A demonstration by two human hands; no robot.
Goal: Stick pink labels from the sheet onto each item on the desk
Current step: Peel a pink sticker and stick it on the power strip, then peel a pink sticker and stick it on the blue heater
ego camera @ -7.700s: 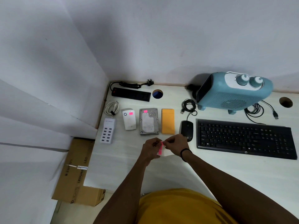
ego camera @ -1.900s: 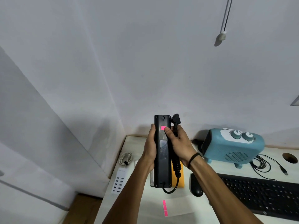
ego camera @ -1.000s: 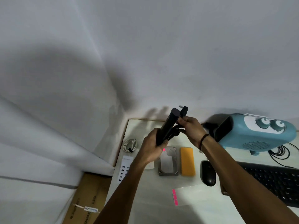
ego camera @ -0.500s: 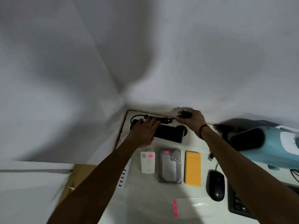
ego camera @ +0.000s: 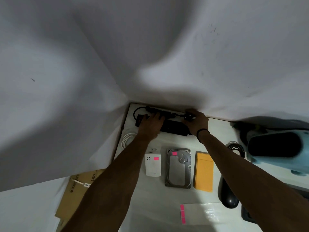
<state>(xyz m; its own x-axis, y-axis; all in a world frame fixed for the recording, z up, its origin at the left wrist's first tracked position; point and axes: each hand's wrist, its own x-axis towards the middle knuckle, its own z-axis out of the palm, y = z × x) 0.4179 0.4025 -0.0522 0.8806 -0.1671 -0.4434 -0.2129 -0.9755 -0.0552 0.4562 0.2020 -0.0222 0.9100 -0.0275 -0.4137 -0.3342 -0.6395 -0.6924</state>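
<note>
- The label sheet (ego camera: 197, 213), glossy clear backing with a strip of pink labels (ego camera: 182, 214) down its left edge, lies flat at the near side of the white worktop (ego camera: 150, 198), as it did half a second ago
- Behind it, in a row: a white plastic adapter (ego camera: 153, 167) and a bare metal hard drive (ego camera: 178, 168), each with a pink label, then a plain yellow case (ego camera: 204, 172); a black mouse (ego camera: 229, 198) is half hidden by the right forearm
- Two seconds ago the black power strip (ego camera: 173, 128) was held up; now it lies by the back wall
- The left hand (ego camera: 151, 125) rests on it with fingers spread, covering its left part; the right hand (ego camera: 197, 122) pinches the plug (ego camera: 189, 117) of the coiled cord
- The strip's label is not visible; the blue heater (ego camera: 275, 148) is cut off at the right
</note>
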